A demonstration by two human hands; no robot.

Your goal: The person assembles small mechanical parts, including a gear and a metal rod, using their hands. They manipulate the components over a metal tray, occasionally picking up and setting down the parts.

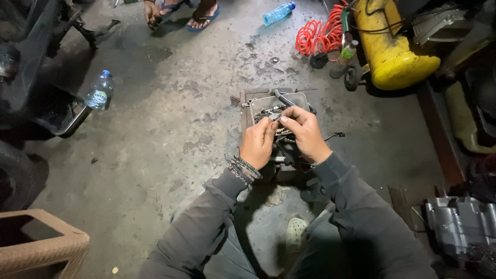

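My left hand (258, 142) and my right hand (305, 133) meet over a grey metal tray (299, 98) of small parts on the concrete floor. Between the fingertips of both hands sits a small metal part (275, 117); its exact shape is too small to make out. The tray holds several bolts, tools and dark metal pieces. Beaded bracelets circle my left wrist (242, 168). Grey sleeves cover both my arms, and my knees frame the bottom of the view.
A yellow compressor tank (392, 51) with a red coiled hose (318, 33) stands at the back right. Plastic bottles lie at the left (100, 91) and the far back (279, 12). Another person's sandalled feet (202, 18) show at the top. A wicker stool (41, 243) is at the lower left, a grey engine part (460, 222) at the lower right.
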